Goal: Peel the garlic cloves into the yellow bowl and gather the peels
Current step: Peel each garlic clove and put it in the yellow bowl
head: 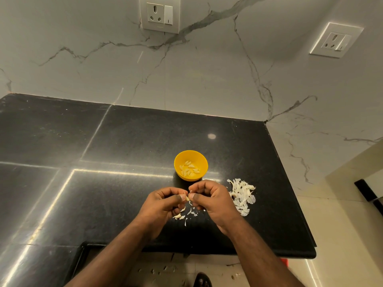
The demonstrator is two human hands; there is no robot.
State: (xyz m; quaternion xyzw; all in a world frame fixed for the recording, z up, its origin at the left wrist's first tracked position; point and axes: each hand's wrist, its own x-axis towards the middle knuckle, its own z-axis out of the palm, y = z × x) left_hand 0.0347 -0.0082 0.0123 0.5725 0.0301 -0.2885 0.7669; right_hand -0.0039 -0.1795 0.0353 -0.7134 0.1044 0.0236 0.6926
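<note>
While both hands pinch one garlic clove (pixel 187 198) at lower centre, left grip (pixel 165 201) and right grip (pixel 209 200) curl tightly just below the yellow bowl (pixel 202 160).

A polished black stone countertop (pixel 128 141) with pale reflected streaks carries everything, ending against a white marble-veined wall at the back and right. A small round yellow plastic bowl (pixel 179 162) stands on it near the middle, with peeled cloves inside. To the right of the bowl and nearer the front edge lies a heap of white papery garlic peels (pixel 243 195). A few loose white peel scraps (pixel 185 217) lie scattered just left of that heap.
</note>
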